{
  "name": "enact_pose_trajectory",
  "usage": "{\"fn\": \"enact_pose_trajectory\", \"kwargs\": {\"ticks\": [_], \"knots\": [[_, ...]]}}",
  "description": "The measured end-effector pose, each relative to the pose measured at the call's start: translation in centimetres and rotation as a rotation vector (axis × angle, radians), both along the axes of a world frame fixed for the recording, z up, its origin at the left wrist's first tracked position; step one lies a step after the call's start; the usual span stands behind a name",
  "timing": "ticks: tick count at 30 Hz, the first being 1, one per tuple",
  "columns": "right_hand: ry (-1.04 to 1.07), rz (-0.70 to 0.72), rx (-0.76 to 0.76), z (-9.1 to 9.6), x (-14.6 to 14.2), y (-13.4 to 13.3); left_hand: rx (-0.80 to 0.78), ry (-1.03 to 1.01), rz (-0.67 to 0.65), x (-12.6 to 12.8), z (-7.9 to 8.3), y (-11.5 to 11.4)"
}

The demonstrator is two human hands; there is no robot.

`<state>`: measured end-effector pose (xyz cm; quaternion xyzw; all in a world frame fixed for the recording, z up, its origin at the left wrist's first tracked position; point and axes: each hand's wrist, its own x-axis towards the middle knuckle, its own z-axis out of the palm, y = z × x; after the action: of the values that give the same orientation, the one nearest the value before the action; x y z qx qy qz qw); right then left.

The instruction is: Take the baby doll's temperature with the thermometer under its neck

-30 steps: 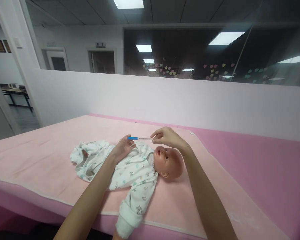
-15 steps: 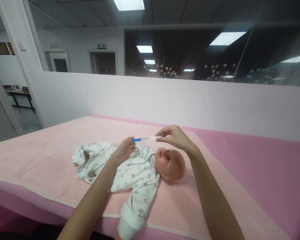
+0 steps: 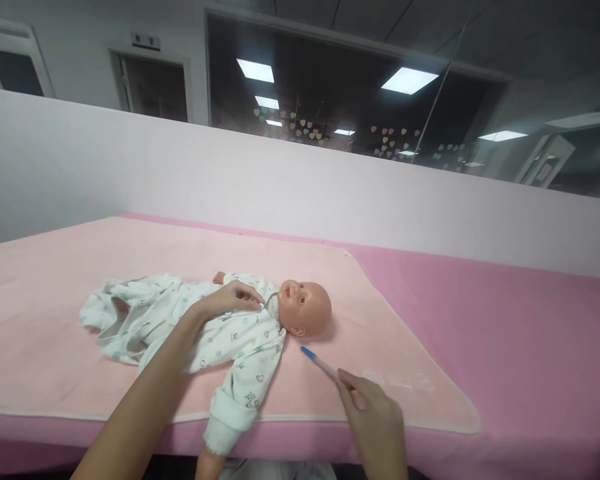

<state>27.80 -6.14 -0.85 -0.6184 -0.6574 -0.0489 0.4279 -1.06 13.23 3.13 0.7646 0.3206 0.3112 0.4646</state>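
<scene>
Thermometer (image 3: pixel 324 366), pinched in my right fingers (image 3: pixel 349 380), slants blue end (image 3: pixel 308 353) toward the doll (image 3: pixel 310 308); my left fingers (image 3: pixel 246 291) pinch its collar (image 3: pixel 273 305).

The doll (image 3: pixel 245 333) lies on a blanket (image 3: pixel 360 313) before the wall (image 3: pixel 280 183).

past the right hand (image 3: pixel 373 408), a thermometer (image 3: pixel 323 365) is showing a vivid blue end and a pale stem. under the left hand (image 3: pixel 231 297), the doll's outfit (image 3: pixel 245 341) is displaying teal dots and small grey figures on white. between the hands, the doll's head (image 3: pixel 311 309) is appearing reddish-tan. below both, a mat (image 3: pixel 380 333) is showing peach with white edging.
</scene>
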Motion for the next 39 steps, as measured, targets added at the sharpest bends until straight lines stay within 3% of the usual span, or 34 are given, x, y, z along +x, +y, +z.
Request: {"fn": "enact_pose_trajectory", "kwargs": {"ticks": [2, 5, 11, 14, 17, 20, 22, 25, 30, 34, 39], "knots": [[-0.126, 0.012, 0.073, -1.7, -0.9, 0.5, 0.001, 0.024, 0.005, 0.1, 0.1, -0.1], [-0.237, 0.122, 0.112, -2.1, -2.9, 2.0, -0.001, 0.044, 0.015, 0.3, 0.3, -0.3], [-0.391, 0.123, -0.119, -1.5, -5.3, 3.5, -0.063, -0.035, 0.008, 0.2, 0.7, -0.7], [-0.423, 0.116, -0.172, -0.3, -5.8, 3.6, -0.115, -0.083, 0.027, 0.2, 0.8, -0.7], [-0.325, 0.192, -0.11, 2.2, -7.4, 4.6, -0.162, -0.112, 0.073, 0.3, 0.8, -0.8], [-0.237, 0.241, -0.082, 4.4, -10.1, 7.4, -0.175, -0.133, 0.129, 0.2, 0.8, -1.0], [-0.26, 0.222, -0.088, 4.8, -12.0, 9.6, -0.158, -0.159, 0.153, 0.1, 0.7, -1.0], [-0.245, 0.256, -0.033, 3.6, -13.7, 12.3, -0.136, -0.23, 0.204, 0.0, 0.3, -0.4], [0.038, 0.44, 0.264, 0.7, -13.7, 13.2, -0.211, -0.316, 0.275, -0.1, -0.1, 0.2], [0.178, 0.504, 0.41, 0.5, -13.3, 13.1, -0.174, -0.228, 0.208, -0.1, 0.3, -0.3], [0.168, 0.505, 0.44, 0.8, -13.3, 13.4, -0.139, -0.119, 0.136, -0.3, 0.7, -0.6]]}}
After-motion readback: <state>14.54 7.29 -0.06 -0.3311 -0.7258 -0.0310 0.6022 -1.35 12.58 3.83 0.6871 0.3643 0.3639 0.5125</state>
